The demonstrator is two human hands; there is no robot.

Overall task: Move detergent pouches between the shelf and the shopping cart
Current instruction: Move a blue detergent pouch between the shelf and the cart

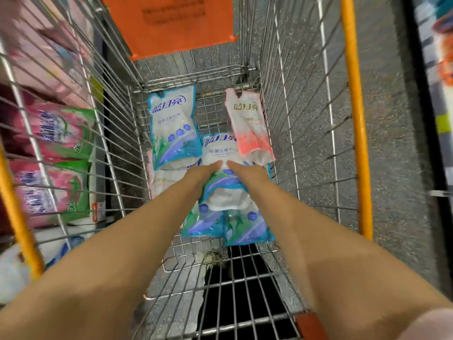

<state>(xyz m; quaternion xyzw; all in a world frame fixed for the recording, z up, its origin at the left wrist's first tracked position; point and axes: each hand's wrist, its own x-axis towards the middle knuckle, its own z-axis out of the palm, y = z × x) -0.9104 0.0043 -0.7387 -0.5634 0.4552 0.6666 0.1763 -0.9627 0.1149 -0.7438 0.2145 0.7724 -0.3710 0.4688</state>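
Left hand [204, 174], right hand [248, 175] clasp blue-white soft plastic detergent pouch [224, 192] at both sides, thumbs above; sagging load probably needs double support inside silver wire shopping cart [289, 119].

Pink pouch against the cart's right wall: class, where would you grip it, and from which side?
Probably its narrow top end, from above and the left: the pink pouch leans on the right wall of the cart, and the held blue pouch crowds its lower end.

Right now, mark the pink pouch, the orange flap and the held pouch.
pink pouch [248, 126], head view, front middle.
orange flap [169, 23], head view, panel centre.
held pouch [219, 149], head view, upper label.
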